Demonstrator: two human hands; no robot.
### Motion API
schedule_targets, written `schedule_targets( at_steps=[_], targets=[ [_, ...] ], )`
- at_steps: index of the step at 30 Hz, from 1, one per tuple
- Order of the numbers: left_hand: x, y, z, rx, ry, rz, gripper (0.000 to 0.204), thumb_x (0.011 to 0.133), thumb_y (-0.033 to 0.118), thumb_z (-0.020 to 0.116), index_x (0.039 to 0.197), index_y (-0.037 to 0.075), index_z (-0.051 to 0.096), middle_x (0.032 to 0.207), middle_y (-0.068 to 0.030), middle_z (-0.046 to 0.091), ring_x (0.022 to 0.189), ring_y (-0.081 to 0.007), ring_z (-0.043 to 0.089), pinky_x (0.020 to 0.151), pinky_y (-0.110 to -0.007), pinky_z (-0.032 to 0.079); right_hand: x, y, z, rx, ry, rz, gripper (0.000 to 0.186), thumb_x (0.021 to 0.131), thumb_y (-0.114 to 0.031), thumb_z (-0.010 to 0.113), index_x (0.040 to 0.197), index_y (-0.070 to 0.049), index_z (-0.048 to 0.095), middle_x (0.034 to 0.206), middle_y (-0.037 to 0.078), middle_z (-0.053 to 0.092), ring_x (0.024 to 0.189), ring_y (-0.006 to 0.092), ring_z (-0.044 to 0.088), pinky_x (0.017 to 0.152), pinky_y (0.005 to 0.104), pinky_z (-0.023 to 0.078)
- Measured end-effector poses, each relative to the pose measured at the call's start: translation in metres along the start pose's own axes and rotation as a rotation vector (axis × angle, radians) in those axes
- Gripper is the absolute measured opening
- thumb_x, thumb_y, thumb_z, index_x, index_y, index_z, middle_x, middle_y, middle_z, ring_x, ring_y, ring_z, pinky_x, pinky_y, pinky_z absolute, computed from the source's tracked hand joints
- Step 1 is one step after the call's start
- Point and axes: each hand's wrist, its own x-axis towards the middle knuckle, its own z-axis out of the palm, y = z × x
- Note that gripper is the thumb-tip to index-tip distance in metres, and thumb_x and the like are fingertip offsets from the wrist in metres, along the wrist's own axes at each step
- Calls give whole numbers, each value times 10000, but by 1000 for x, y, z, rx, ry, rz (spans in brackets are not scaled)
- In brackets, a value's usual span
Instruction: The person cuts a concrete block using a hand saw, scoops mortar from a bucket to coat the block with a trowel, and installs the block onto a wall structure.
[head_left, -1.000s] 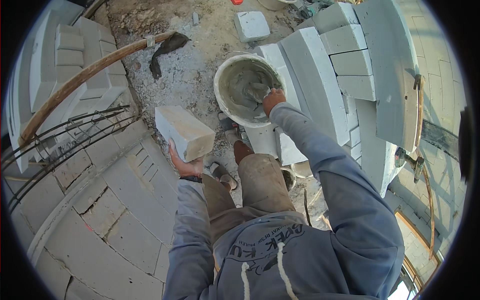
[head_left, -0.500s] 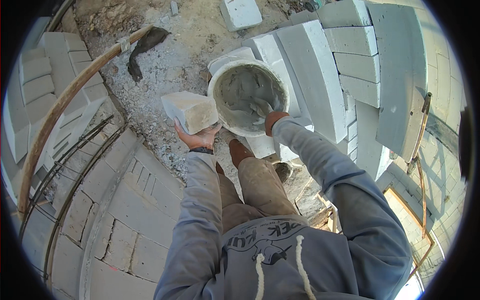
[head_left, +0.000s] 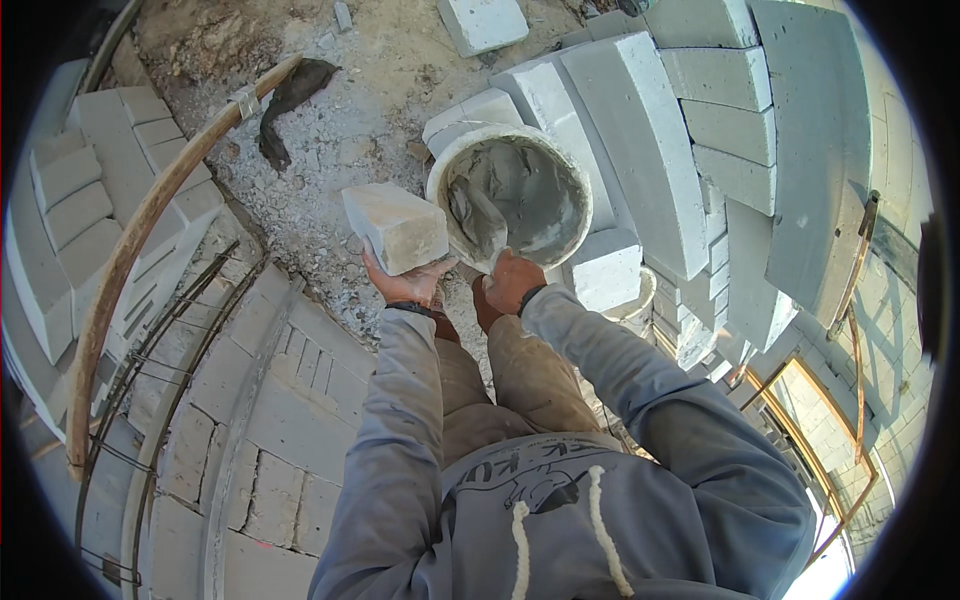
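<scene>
A cut piece of pale concrete block (head_left: 398, 228) rests on my left hand (head_left: 405, 278), which grips it from below with the fingers curled round its near side. Close to its right stands a round bucket (head_left: 583, 185), its rim crusted and its inside holding wet grey mortar (head_left: 537, 205). My right hand (head_left: 513, 280) is at the bucket's near rim, closed round the handle of a trowel (head_left: 480, 222). Mortar coats the trowel's blade, which lies inside the bucket toward its left wall. The handle itself is mostly hidden by my fingers.
Large pale blocks (head_left: 640, 150) are stacked right of the bucket, and more blocks (head_left: 85, 200) stand at far left. A curved wooden pole (head_left: 150, 215) and a steel rebar frame (head_left: 185, 370) lie on the left beside a block wall (head_left: 270, 490). A single block (head_left: 483, 25) sits at the far side.
My right hand has come from the bucket's right side to its near rim, and the trowel has swept to the left inside it. My left hand still holds the block piece.
</scene>
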Motion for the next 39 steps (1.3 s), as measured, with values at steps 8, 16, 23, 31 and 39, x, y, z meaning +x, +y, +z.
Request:
schedule_targets(
  at_steps=[8, 16, 23, 31, 39],
  targets=[
    [-45, 36, 32, 98, 60, -172, 683, 868, 652, 275, 1356, 205, 443, 1363, -101, 478, 1222, -398, 455, 1016, -672, 215, -118, 22, -40, 258, 304, -163, 521, 767, -320, 680, 1130, 22, 527, 948, 245, 630, 881, 409, 615, 756, 456, 493],
    [-148, 58, 107, 188, -75, -270, 559, 914, 565, 310, 1279, 195, 515, 1309, -86, 514, 1200, -349, 474, 947, -591, 372, -174, 15, -27, 256, 759, -389, 315, 726, -254, 709, 938, -43, 608, 879, 192, 621, 774, 391, 613, 659, 437, 500],
    [-227, 49, 143, 244, -202, -235, 565, 927, 531, 301, 1333, 171, 457, 1382, -99, 434, 1242, -354, 442, 988, -605, 357, -200, -13, -10, 144, 1172, -382, 267, 710, -208, 714, 874, -39, 588, 845, 170, 607, 790, 360, 608, 670, 435, 500],
    [-255, 57, 146, 143, -227, -220, 526, 934, 473, 299, 1289, 130, 483, 1307, -97, 511, 1183, -355, 499, 979, -570, 394, -232, 2, 4, -70, 1186, -481, 378, 639, -208, 733, 924, -14, 578, 882, 140, 579, 841, 322, 593, 698, 423, 494],
    [-288, 105, 165, 238, -294, -1, 495, 925, 498, 350, 1230, 159, 542, 1269, -100, 545, 1156, -343, 523, 959, -583, 409, -273, 3, 20, 35, 1114, -541, 335, 631, -151, 709, 913, -24, 581, 847, 149, 575, 796, 328, 602, 611, 427, 496]
  ],
)
